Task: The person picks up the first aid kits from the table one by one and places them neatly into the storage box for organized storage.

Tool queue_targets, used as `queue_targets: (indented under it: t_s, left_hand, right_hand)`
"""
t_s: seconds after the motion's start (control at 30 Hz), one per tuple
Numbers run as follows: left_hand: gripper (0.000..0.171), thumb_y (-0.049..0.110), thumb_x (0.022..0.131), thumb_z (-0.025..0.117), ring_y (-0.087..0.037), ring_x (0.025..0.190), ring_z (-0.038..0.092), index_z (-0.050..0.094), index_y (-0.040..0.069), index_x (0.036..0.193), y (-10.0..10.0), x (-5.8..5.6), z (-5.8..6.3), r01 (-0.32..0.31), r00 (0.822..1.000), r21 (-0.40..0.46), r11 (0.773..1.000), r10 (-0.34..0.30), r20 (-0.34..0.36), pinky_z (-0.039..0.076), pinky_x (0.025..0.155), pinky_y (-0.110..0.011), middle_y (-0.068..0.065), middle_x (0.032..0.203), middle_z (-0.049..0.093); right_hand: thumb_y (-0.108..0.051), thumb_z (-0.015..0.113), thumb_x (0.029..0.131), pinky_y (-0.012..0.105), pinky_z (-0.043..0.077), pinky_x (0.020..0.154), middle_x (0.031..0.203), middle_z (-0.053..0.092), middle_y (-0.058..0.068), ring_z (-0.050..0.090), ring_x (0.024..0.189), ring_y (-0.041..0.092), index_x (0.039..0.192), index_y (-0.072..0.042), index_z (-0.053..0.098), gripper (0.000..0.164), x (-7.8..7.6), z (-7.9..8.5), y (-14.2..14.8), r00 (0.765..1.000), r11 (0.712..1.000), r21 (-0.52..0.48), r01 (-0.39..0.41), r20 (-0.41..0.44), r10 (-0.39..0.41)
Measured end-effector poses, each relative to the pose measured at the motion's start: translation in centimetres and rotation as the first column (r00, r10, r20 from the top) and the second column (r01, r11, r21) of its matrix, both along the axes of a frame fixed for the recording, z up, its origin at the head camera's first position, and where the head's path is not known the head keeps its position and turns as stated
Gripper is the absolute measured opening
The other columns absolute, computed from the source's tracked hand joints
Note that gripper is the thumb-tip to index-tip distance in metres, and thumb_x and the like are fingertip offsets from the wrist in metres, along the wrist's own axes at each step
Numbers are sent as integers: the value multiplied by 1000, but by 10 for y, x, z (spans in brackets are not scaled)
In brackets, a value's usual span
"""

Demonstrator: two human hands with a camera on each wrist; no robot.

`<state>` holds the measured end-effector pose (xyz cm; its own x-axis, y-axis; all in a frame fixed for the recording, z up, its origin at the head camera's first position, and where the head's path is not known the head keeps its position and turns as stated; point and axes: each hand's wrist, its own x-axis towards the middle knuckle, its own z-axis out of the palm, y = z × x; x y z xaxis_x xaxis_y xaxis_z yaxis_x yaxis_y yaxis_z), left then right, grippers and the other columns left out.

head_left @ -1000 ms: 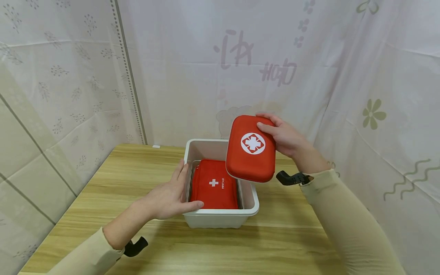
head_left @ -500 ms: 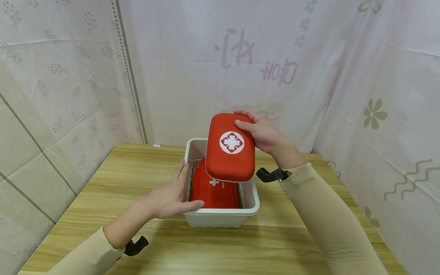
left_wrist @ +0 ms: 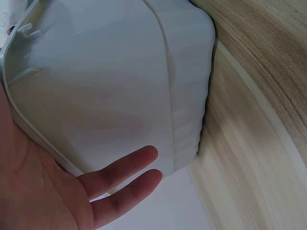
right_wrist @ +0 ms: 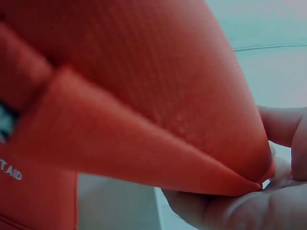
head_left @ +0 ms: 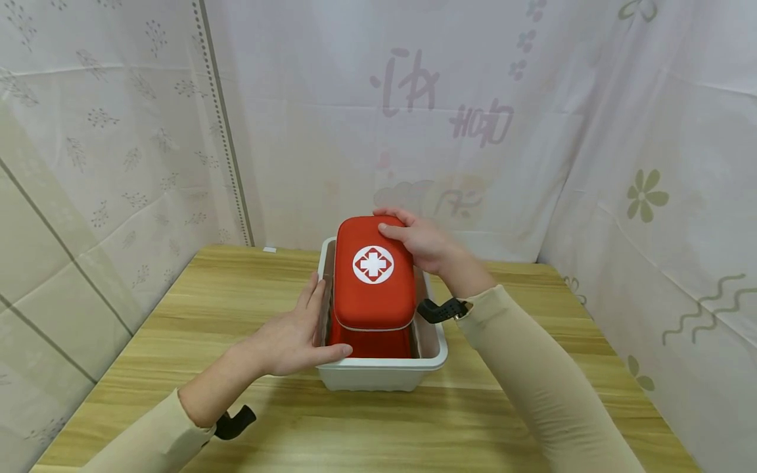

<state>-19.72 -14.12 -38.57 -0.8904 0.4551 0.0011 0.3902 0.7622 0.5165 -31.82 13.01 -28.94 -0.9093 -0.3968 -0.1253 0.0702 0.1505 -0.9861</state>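
My right hand point(head_left: 430, 246) grips the far right corner of a red first aid case point(head_left: 375, 305) with a white cross emblem, thumb on its top face and fingers beyond its edge. The case hangs tilted over a white plastic bin point(head_left: 384, 363). Under it, inside the bin, lies a red first aid pouch point(head_left: 369, 343), mostly covered now; part of its lettering shows in the right wrist view. My left hand point(head_left: 290, 341) rests on the bin's left rim, thumb along the near corner. In the left wrist view two fingers point(left_wrist: 127, 165) extend loosely along the bin's outer wall.
The bin stands on a wood-grain table point(head_left: 236, 309). A small white piece point(head_left: 269, 249) lies at the table's far edge. Patterned curtains point(head_left: 473, 79) hang behind and on both sides. A black wrist mount point(head_left: 440, 310) sits below my right hand.
My right hand has carried the case leftward and then down, from the bin's right side to over the pouch, hiding its white cross. My left hand has stayed on the rim.
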Motion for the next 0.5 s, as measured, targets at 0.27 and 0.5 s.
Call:
queue_targets:
  t_s: [0.27,0.5]
  left_hand:
    - [134,82,91,67,-16,79,70,-11,15,177,-1,0,0,-1,1000,-12,1000,1,-10,61,79,-40,-12,186,-13]
    - [132,78,93,68,-17,78,69,-8,10,177,0,1,0,-4,1000,-17,1000,4,-1,60,76,-39,-11,186,-15]
  right_hand:
    - [-19,43,119,32,60,87,153,55,17,65,113,24,167,-18,40,48,1,-14,-8,994,996,58,-75,82,70]
    - [-16,37,120,31,58,90,156,53,18,64,118,24,169,-13,34,50,-2,-22,-11,991,992,83,-92,103,83]
